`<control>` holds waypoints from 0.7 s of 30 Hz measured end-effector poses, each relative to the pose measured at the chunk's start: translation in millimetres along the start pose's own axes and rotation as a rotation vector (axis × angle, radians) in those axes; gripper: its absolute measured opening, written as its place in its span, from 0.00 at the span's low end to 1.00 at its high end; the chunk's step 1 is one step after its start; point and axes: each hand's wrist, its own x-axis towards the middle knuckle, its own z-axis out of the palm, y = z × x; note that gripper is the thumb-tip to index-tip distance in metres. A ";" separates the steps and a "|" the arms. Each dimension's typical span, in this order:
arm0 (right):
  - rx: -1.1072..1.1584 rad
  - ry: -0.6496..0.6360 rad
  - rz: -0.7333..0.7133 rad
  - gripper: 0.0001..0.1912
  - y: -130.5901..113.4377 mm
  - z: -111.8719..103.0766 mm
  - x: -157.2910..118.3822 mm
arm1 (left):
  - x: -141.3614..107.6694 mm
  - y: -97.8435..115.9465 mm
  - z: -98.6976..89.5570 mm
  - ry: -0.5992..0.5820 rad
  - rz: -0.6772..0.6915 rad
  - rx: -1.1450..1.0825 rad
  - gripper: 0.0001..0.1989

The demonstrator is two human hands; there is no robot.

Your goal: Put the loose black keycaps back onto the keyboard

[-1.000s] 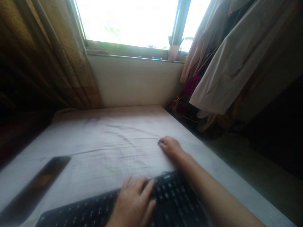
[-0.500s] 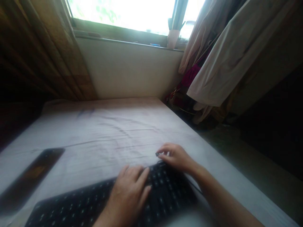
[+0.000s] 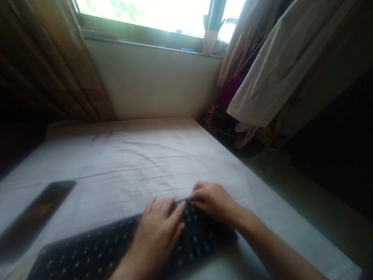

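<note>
A black keyboard (image 3: pixel 93 245) lies slanted across the bed in the lower part of the head view. My left hand (image 3: pixel 159 229) lies over its keys, fingertips at the far edge and thumb on the near side, gripping it. At the far right corner, my right hand (image 3: pixel 214 200) is closed in a pinch and touches the keyboard's edge. Half a second ago a small cable plug showed in these fingers; now the fingers cover it. Motion blur softens the keys beneath both hands.
A dark phone-like slab (image 3: pixel 37 217) lies left on the pale bedsheet (image 3: pixel 163 155). The bed's right edge (image 3: pixel 241 161) drops to a dim floor. Light clothes (image 3: pixel 262 85) hang at the right, a brown curtain (image 3: pixel 70 70) at the left. A cup (image 3: pixel 210 42) stands on the windowsill.
My right hand has come down and closer to the keyboard's far edge, its fingers now more closed, hiding the plug. The left hand has stayed on the keyboard. The view has shifted slightly.
</note>
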 end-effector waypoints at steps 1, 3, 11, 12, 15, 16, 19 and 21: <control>-0.041 0.000 -0.013 0.07 -1.5 0.3 0.0 | 1.5 1.9 -0.1 -0.002 -0.007 -0.008 0.19; -0.124 0.002 -0.036 0.07 -3.7 1.4 -0.2 | 4.9 6.2 0.7 -0.015 -0.008 -0.030 0.19; -0.082 0.105 -0.096 0.09 2.9 12.7 -5.1 | 11.7 12.0 9.1 -0.026 -0.013 -0.056 0.19; -0.060 0.117 -0.099 0.09 4.1 13.7 -5.4 | 11.4 11.6 9.4 -0.022 -0.014 -0.059 0.19; -0.031 0.119 -0.099 0.09 5.9 14.0 -4.2 | 10.8 10.9 9.1 -0.037 -0.025 -0.076 0.20; -0.035 0.110 -0.096 0.09 6.0 13.4 -3.5 | 10.7 10.9 8.9 -0.044 -0.030 -0.081 0.20; -0.060 0.089 -0.096 0.10 6.1 12.2 -3.4 | 11.3 11.3 8.3 -0.055 -0.036 -0.094 0.20; -0.078 0.106 -0.120 0.11 7.2 14.0 -6.2 | 12.0 11.5 8.3 -0.049 -0.041 -0.100 0.19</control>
